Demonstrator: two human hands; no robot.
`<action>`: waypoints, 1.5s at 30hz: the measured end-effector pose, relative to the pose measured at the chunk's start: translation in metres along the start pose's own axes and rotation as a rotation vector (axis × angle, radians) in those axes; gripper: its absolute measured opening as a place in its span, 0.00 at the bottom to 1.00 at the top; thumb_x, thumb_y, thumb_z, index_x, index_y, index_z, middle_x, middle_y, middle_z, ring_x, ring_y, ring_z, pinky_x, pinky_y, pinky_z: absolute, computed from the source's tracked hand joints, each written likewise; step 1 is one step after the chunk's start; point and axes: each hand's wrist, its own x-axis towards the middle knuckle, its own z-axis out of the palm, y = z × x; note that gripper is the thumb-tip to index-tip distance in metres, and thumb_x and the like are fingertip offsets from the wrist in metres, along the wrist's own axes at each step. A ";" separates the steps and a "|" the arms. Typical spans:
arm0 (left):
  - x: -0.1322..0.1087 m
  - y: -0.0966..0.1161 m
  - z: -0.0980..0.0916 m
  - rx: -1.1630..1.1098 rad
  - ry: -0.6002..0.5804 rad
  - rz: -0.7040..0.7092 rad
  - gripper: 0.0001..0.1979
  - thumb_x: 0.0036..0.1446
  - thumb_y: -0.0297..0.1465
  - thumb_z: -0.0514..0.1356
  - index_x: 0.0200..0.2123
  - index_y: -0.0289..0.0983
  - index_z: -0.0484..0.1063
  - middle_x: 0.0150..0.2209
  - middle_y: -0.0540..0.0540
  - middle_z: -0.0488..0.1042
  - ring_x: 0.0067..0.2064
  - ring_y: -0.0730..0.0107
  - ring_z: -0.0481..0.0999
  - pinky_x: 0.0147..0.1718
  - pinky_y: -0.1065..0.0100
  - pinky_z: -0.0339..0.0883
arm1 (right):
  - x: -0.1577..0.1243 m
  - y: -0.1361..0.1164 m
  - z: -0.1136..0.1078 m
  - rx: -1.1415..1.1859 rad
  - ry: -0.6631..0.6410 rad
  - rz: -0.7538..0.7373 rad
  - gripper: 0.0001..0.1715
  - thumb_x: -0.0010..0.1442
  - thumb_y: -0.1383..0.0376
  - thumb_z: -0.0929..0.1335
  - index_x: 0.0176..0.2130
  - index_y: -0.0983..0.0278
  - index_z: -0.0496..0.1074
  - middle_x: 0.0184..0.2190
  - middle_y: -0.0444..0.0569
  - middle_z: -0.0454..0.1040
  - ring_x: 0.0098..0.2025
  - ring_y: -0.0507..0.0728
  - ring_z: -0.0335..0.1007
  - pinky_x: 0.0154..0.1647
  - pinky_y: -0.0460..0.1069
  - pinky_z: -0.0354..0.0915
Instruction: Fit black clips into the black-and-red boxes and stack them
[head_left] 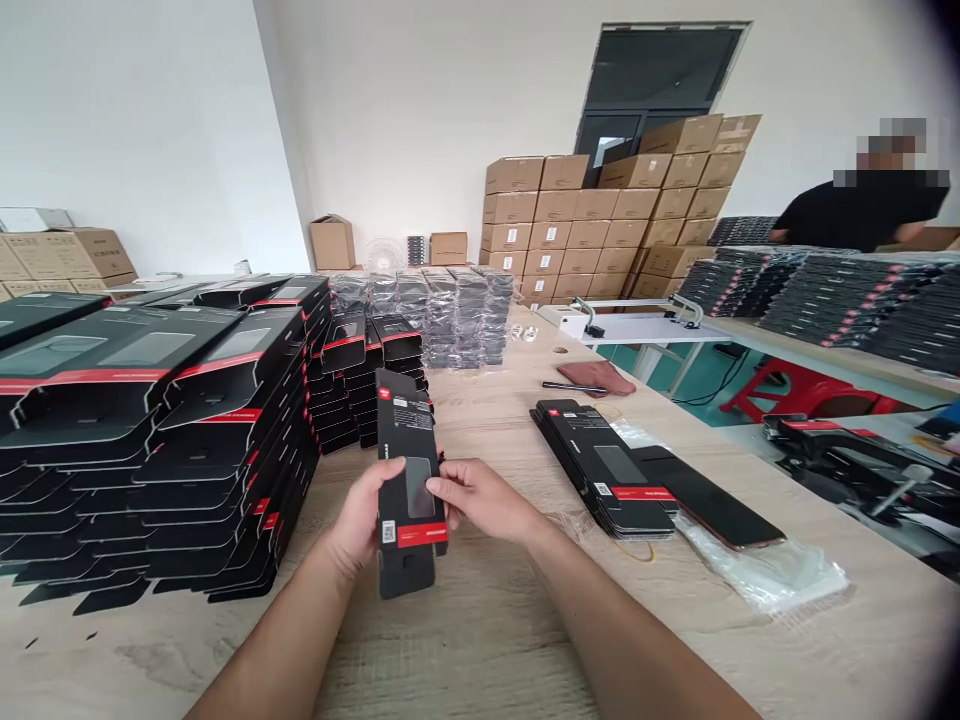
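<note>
Between my two hands, above the wooden table (465,640), is a black and red cardboard packaging box (409,440) with a clear window and flaps extended at both ends. My left hand (367,505) grips its left edge, thumb on the front. My right hand (476,495) holds the right edge, thumb on the window; its other fingers are partly hidden behind the box. To the right lies a stack of flat matching boxes (592,465). At the left stand tall stacks of opened boxes (187,430), with smaller stacks (349,390) just beyond my hands.
A dark smartphone (712,495) rests on clear plastic bags (780,575) at right. Behind it are a pen (574,388) and a brown pouch (600,377). Plastic-wrapped boxes (457,310) stand at the back. Cartons (585,220) line the wall. A person (862,210) is at far right.
</note>
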 end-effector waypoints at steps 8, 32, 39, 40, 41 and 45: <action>0.002 -0.011 -0.003 0.061 0.021 -0.069 0.23 0.50 0.40 0.63 0.47 0.34 0.74 0.48 0.36 0.75 0.49 0.55 0.74 0.41 0.62 0.70 | -0.004 -0.016 -0.011 -0.185 0.589 -0.271 0.15 0.52 0.61 0.71 0.41 0.60 0.69 0.34 0.45 0.71 0.28 0.51 0.63 0.28 0.47 0.60; -0.001 -0.016 -0.005 -0.224 -0.257 -0.136 0.30 0.53 0.49 0.59 0.49 0.30 0.71 0.42 0.37 0.76 0.38 0.64 0.75 0.32 0.68 0.70 | -0.021 -0.018 -0.053 0.469 0.201 -0.158 0.20 0.51 0.55 0.73 0.41 0.62 0.73 0.30 0.45 0.71 0.29 0.49 0.62 0.28 0.45 0.56; 0.000 -0.025 0.007 -0.065 -0.246 -0.155 0.39 0.50 0.59 0.53 0.47 0.30 0.73 0.41 0.36 0.76 0.37 0.60 0.75 0.38 0.62 0.69 | -0.012 -0.007 -0.017 0.575 0.030 -0.098 0.22 0.47 0.49 0.73 0.33 0.63 0.73 0.22 0.43 0.71 0.22 0.50 0.65 0.27 0.47 0.63; 0.001 -0.024 0.009 0.052 -0.150 -0.084 0.37 0.51 0.58 0.52 0.44 0.31 0.75 0.40 0.37 0.77 0.37 0.59 0.75 0.38 0.62 0.68 | -0.010 -0.008 -0.017 0.560 0.112 -0.110 0.21 0.47 0.50 0.74 0.33 0.63 0.73 0.23 0.44 0.73 0.24 0.51 0.67 0.29 0.48 0.64; 0.002 -0.022 0.010 0.194 -0.041 0.015 0.33 0.53 0.56 0.52 0.41 0.32 0.76 0.37 0.38 0.77 0.36 0.60 0.75 0.38 0.63 0.67 | -0.008 -0.009 -0.017 0.532 0.197 -0.128 0.20 0.47 0.51 0.74 0.34 0.63 0.74 0.26 0.45 0.75 0.27 0.52 0.69 0.33 0.49 0.66; 0.008 -0.015 0.008 0.607 0.145 0.213 0.20 0.52 0.46 0.60 0.30 0.34 0.77 0.28 0.46 0.77 0.29 0.65 0.72 0.30 0.67 0.65 | -0.003 -0.010 -0.023 0.380 0.346 -0.165 0.21 0.47 0.53 0.74 0.37 0.65 0.75 0.35 0.49 0.78 0.37 0.57 0.72 0.43 0.52 0.66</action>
